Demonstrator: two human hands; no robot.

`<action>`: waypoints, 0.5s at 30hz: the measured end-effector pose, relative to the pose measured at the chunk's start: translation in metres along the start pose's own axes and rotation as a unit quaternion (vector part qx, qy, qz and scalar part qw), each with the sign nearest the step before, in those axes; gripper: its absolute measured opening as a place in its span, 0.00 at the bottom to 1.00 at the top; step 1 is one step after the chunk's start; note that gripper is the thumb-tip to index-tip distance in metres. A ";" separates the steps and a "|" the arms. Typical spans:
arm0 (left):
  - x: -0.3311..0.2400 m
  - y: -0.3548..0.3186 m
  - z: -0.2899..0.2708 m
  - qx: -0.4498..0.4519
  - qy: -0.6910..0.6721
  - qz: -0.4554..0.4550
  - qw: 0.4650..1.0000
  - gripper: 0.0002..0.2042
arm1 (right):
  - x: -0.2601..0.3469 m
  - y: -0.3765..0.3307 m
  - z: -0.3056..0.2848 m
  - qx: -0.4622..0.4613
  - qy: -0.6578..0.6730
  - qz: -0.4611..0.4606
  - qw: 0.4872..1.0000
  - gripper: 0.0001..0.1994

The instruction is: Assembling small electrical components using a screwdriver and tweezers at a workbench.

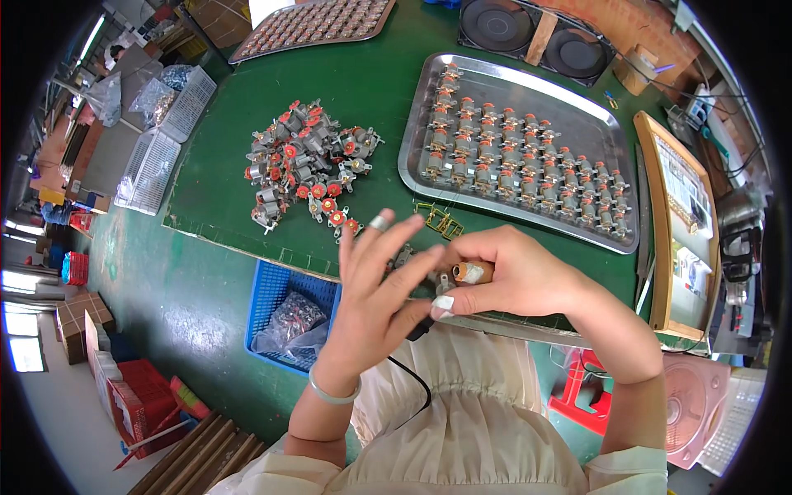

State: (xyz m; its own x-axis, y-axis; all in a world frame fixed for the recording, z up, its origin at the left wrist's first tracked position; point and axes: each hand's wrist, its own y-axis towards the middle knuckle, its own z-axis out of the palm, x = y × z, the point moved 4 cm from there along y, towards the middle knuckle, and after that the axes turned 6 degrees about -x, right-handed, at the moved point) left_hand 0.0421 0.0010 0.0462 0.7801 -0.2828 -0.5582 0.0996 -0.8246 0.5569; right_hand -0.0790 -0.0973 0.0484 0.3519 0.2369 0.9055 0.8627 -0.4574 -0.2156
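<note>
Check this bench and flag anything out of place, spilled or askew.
Nothing looks damaged or spilled. The one contrast: small motors lie in a loose heap on the green mat, while those on the metal tray stand in neat rows. A few brass clips lie loose by the tray's near edge.

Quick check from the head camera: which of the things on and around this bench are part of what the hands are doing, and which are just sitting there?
In the work:
- small motor held in right hand
- left hand, fingers spread against it
- loose motor pile
- steel tray with motors in rows

Lying about:
- blue crate
- two black fans
- white baskets
</note>
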 end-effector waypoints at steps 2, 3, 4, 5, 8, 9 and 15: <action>-0.001 0.001 0.002 0.006 -0.080 0.038 0.996 0.13 | 0.003 -0.003 0.007 0.027 0.179 0.004 0.983 0.15; -0.002 0.003 0.003 0.008 -0.132 0.045 0.990 0.13 | 0.005 -0.005 0.009 0.027 0.179 0.004 0.984 0.15; -0.003 0.004 0.003 -0.008 -0.169 0.033 0.985 0.13 | 0.007 -0.006 0.007 -0.008 0.189 -0.010 0.982 0.15; -0.004 0.004 0.003 -0.009 -0.168 0.032 0.985 0.13 | 0.009 -0.007 0.006 -0.044 0.200 -0.023 0.979 0.15; 0.003 -0.001 0.002 -0.074 -0.273 -0.063 0.957 0.10 | 0.018 -0.016 -0.001 -0.159 0.177 -0.087 0.967 0.11; 0.001 -0.001 0.004 -0.074 -0.273 -0.063 0.957 0.10 | 0.017 -0.016 -0.002 -0.159 0.177 -0.087 0.967 0.11; 0.000 -0.003 0.010 -0.041 -0.419 -0.187 0.887 0.12 | 0.036 -0.029 -0.004 -0.268 -0.160 -0.327 0.892 0.14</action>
State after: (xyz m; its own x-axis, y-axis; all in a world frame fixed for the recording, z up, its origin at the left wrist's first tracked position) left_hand 0.0353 -0.0017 0.0386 -0.0477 -0.2896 -0.9560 0.3258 -0.9092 0.2592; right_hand -0.0931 -0.0794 0.0885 -0.0037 0.7971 0.6038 0.6546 -0.4545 0.6040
